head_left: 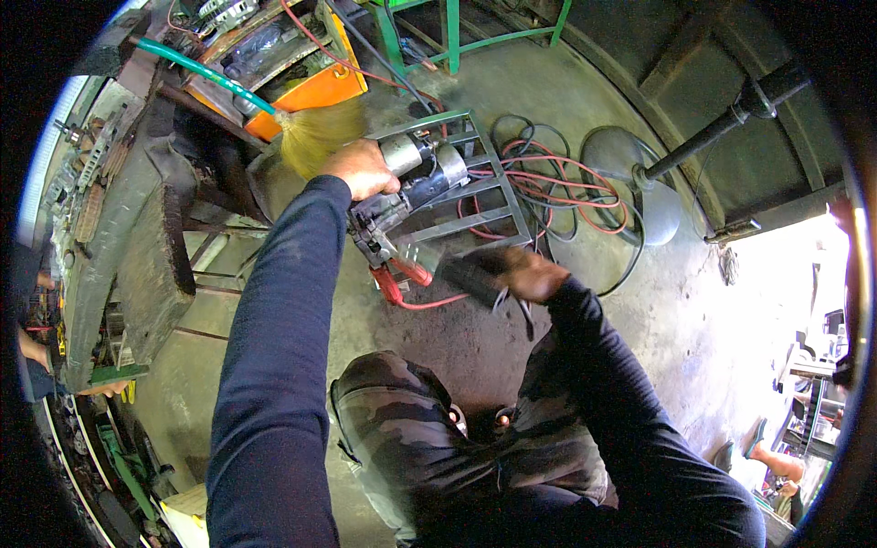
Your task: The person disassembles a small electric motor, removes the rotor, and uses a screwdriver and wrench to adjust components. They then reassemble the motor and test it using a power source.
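Observation:
My left hand (pixel 361 169) is closed on a starter motor (pixel 446 172), which has two metal cylinders side by side. The motor rests at the left part of a low metal frame (pixel 484 217). A red-handled clamp (pixel 388 285) with a red cable is at the motor's near end. Right of that clamp, my right hand (pixel 537 277) is closed around a dark object (pixel 470 277). Motion blurs this object, so its kind does not show. A dark strip hangs below that hand.
Red and black cables (pixel 557 183) lie coiled beyond the frame, by a round-based stand (pixel 630 183). A broom (pixel 320 132) leans at an orange drawer (pixel 315 99). At left stands a workbench (pixel 151 265) with parts. Other people's limbs show at both edges.

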Demonstrator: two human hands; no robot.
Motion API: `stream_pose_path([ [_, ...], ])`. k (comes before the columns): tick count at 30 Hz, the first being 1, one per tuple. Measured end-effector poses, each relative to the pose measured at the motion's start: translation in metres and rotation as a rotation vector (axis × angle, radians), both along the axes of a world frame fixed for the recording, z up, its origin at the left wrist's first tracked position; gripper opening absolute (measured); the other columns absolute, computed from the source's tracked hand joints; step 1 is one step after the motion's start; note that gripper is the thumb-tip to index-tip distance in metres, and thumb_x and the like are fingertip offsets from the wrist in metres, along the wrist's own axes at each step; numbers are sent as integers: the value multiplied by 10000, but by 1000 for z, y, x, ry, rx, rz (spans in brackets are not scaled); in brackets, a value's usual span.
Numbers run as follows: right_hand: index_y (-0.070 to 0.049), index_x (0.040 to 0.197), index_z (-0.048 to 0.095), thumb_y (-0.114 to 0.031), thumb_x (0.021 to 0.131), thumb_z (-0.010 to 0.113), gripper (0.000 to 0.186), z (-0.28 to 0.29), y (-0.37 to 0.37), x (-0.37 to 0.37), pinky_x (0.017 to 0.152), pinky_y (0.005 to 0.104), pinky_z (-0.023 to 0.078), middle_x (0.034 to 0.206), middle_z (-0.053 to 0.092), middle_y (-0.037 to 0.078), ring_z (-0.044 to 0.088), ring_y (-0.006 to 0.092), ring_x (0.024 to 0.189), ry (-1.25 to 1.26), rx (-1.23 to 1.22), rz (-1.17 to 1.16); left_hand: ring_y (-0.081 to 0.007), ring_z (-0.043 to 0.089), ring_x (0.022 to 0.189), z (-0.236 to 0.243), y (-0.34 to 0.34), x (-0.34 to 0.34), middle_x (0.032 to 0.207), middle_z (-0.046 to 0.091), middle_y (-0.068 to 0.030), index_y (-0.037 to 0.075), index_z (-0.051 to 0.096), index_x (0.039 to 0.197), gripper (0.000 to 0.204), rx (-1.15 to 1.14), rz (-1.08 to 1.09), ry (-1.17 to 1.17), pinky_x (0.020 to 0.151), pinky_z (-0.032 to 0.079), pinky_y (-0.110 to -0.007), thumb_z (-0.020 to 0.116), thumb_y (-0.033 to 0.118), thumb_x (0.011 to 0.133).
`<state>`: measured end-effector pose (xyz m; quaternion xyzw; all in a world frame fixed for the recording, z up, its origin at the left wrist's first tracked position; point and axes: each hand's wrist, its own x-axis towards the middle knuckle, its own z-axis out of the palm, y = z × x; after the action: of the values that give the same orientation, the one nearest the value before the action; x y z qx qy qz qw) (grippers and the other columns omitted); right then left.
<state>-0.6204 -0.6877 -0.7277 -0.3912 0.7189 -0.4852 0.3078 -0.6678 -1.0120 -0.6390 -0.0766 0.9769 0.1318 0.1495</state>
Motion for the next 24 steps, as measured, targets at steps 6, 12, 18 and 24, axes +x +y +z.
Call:
stream_pose_path([
  [6,18,1255,654,-30,924,635,335,39,-21,-19,848,311,534,1072,750,120,670,155,973,13,-219,-684,-381,733,959,-3,-1,-3,1002,748,-248,-33,763,1010,523,-106,-69,-23,859,578,-457,831,355,667],
  [12,17,1255,657,-42,923,603,342,17,-46,-34,882,330,528,1067,747,146,678,187,982,41,-211,-649,-403,720,960,-7,-2,-1,1000,738,-260,-39,761,972,494,-86,-80,42,871,565,-483,846,368,704],
  [18,28,1244,676,-29,913,588,347,-2,-54,-33,936,336,519,1112,747,156,680,205,1032,1,-176,-645,-382,725,1011,-7,2,0,1049,746,-249,-32,767,1009,495,-60,-22,6,907,571,-459,864,344,702],
  [24,24,1268,668,6,915,570,366,14,-55,-32,977,319,507,1187,747,154,685,207,1108,-16,-175,-637,-384,725,1009,-11,-3,-3,1042,748,-247,-37,764,1019,505,-47,-46,27,904,573,-457,868,351,712],
])
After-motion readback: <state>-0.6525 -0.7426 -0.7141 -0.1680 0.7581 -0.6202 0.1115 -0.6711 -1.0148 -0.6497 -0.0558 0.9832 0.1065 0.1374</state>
